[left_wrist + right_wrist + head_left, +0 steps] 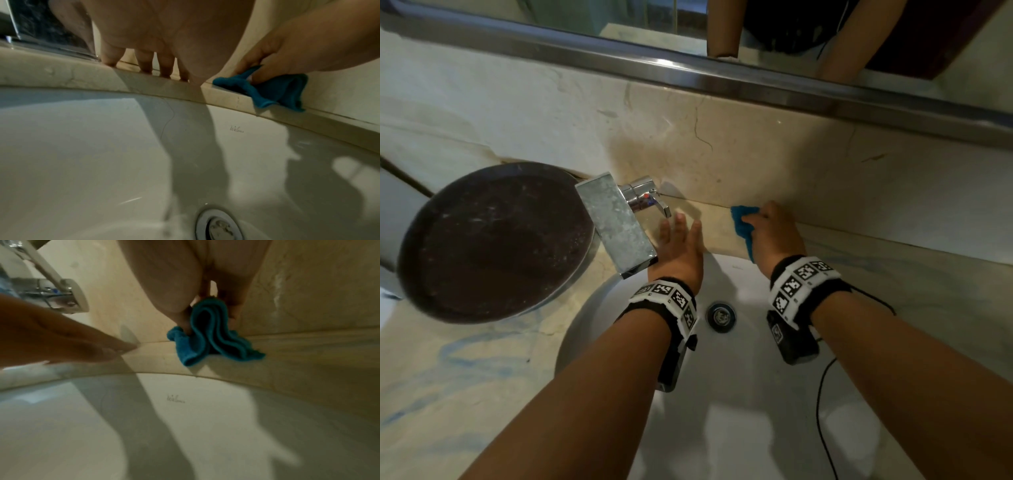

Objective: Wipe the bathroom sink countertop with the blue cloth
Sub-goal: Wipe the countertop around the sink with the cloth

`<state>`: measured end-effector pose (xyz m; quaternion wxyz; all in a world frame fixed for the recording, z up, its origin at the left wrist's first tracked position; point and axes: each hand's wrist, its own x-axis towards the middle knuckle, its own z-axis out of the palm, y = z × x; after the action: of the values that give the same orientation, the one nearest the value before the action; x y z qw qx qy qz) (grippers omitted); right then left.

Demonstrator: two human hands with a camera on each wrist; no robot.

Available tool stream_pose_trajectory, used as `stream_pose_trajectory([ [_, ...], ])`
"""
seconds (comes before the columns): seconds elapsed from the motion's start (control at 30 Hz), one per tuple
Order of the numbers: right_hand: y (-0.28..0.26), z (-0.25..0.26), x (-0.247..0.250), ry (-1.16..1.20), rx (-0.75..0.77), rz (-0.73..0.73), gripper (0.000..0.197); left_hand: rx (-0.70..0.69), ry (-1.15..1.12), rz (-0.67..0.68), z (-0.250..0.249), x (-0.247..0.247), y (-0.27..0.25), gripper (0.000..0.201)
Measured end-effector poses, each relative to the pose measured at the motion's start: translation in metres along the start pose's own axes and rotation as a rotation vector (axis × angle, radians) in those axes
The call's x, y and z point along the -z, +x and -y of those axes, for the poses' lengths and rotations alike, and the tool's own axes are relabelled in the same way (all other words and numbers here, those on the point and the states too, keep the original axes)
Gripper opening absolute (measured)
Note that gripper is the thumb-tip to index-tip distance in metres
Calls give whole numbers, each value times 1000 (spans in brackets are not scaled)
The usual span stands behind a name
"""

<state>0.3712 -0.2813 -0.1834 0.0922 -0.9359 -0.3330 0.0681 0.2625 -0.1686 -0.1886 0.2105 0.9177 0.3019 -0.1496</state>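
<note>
Fingers [180, 316] of right hand [774, 233] pinching bunched blue cloth [744, 226], pressed on countertop [893, 267] strip behind sink [739, 394], against back wall. Left hand [679, 246] flat, fingers straight and slightly spread, tips on countertop just beside faucet [619, 222].

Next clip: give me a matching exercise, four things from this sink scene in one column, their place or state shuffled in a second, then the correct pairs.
Things:
1. blue cloth
2. left hand
3. drain
4. dark round pan

Places or states:
A. at the bottom of the white basin
B. bunched in the right hand, at the wall
C. left of the faucet
D. fingers straight, resting on the ledge

Pairs: 1-B, 2-D, 3-A, 4-C
</note>
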Motion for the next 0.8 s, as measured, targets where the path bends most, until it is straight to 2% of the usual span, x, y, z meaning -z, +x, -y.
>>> stream_pose_trajectory([
  [0.07,4,11,-2,112,46,-28,20,11,1,13,-1,3,1,57],
  [0.13,4,17,-8,24,178,82,43,14,12,21,-3,6,2,56],
  [0.17,4,17,-10,15,189,115,49,13,21,23,-3,6,2,55],
  [0.23,3,10,-16,-6,168,118,52,11,33,27,-3,5,2,55],
  [0.33,-4,-6,-11,24,58,69,51,9,32,11,-1,3,2,54],
  [0.43,-14,-29,-5,-5,-30,82,57,4,15,-4,-2,1,1,52],
  [0.53,-12,-36,1,13,-122,153,50,9,41,-29,-5,0,-1,54],
  [0.63,-1,-22,12,101,-160,140,39,-24,59,-69,-18,4,-5,53],
  [0.67,2,-17,11,153,-129,105,33,-44,48,-68,-24,4,-4,55],
  [0.73,4,-4,6,380,-156,19,7,-57,31,-43,-34,3,2,58],
  [0.77,4,1,2,490,-173,-35,13,-50,30,-23,-36,1,7,58],
  [0.8,4,2,-5,409,-120,-43,21,-39,40,-3,-37,-3,11,58],
])
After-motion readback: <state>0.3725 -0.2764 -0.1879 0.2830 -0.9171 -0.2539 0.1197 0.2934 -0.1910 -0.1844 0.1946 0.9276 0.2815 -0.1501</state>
